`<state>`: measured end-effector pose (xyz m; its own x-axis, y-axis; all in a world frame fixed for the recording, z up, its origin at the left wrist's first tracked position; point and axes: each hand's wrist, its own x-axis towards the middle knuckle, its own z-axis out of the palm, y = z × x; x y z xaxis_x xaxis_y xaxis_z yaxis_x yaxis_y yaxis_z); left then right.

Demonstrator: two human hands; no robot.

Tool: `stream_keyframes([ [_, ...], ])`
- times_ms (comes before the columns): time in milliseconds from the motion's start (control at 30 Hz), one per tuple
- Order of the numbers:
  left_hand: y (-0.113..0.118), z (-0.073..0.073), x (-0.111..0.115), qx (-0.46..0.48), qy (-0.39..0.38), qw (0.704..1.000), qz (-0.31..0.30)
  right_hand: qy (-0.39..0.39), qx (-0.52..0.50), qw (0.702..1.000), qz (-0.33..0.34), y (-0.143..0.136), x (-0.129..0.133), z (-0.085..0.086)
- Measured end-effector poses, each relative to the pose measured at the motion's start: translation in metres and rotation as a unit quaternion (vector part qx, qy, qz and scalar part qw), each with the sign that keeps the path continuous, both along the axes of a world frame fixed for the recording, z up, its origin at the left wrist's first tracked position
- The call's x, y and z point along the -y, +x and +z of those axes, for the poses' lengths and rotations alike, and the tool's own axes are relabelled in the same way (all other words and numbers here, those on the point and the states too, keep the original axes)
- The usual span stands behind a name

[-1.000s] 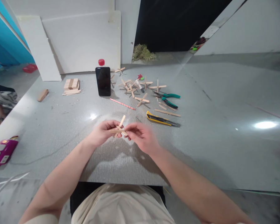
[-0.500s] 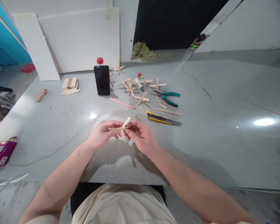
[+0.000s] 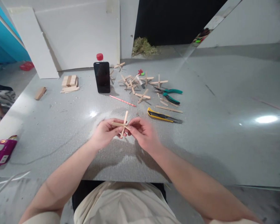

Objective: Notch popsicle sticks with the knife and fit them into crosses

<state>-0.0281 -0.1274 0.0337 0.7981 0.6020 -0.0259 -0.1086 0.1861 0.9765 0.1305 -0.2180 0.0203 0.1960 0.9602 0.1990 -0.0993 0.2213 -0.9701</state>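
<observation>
Above the near part of the grey table, both my hands grip a small cross of wooden craft sticks (image 3: pixel 125 117). My left hand (image 3: pixel 106 132) pinches it from the left, thumb near the joint. On the other side, the fingertips of my right hand (image 3: pixel 143 133) close on the cross near its centre. Fingers hide part of the joint. Just beyond my right hand lies a yellow utility knife (image 3: pixel 160 115) with its blade out. A loose craft stick (image 3: pixel 169 109) and green-handled pliers (image 3: pixel 169 95) are behind the knife.
Several finished-looking stick crosses (image 3: pixel 142 96) and a small glue tube (image 3: pixel 140 81) lie beyond my hands. A black phone (image 3: pixel 102 77) leans on a red-capped bottle (image 3: pixel 99 57). Bundled sticks (image 3: pixel 69 81) sit left, a red-and-white pencil-like stick (image 3: pixel 122 100) centrally, and a purple packet (image 3: pixel 5 151) near the left edge.
The cross has turned in my hands, so its far arm points more nearly straight away from me. My right hand has shifted slightly; the camera view has also moved a little.
</observation>
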Motion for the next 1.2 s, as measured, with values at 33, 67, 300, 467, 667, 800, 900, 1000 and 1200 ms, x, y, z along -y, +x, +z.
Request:
stream_keyframes([
  [33, 0.000, 0.000, 0.000, 0.001, -0.001, 1.000, 0.000, 0.000, 0.004, 1.000, -0.003, 0.000, 0.000, 0.001],
  [67, 0.000, 0.000, 0.000, 0.002, -0.002, 1.000, 0.000, 0.000, 0.008, 1.000, -0.006, 0.000, 0.000, 0.002],
  [300, -0.001, -0.003, 0.003, 0.021, 0.013, 1.000, 0.008, 0.012, 0.045, 0.999, -0.015, 0.001, 0.004, 0.004],
  [467, -0.002, -0.004, 0.009, 0.029, 0.034, 0.999, 0.021, 0.034, 0.087, 0.995, -0.029, 0.001, 0.011, 0.002],
  [667, -0.001, 0.002, 0.014, 0.042, 0.064, 0.997, 0.001, 0.069, 0.112, 0.991, -0.037, 0.001, 0.012, 0.004],
  [800, -0.001, 0.001, 0.015, 0.047, 0.103, 0.994, -0.001, 0.076, 0.118, 0.989, -0.037, -0.001, 0.014, 0.007],
  [900, -0.001, -0.005, 0.018, 0.054, 0.130, 0.990, 0.013, 0.078, 0.124, 0.988, -0.039, -0.003, 0.017, 0.009],
  [1000, 0.000, -0.009, 0.022, 0.060, 0.144, 0.987, 0.046, 0.082, 0.133, 0.986, -0.049, -0.004, 0.018, 0.007],
  [1200, 0.002, -0.007, 0.028, 0.063, 0.155, 0.982, 0.088, 0.103, 0.156, 0.980, -0.073, -0.003, 0.016, 0.000],
])
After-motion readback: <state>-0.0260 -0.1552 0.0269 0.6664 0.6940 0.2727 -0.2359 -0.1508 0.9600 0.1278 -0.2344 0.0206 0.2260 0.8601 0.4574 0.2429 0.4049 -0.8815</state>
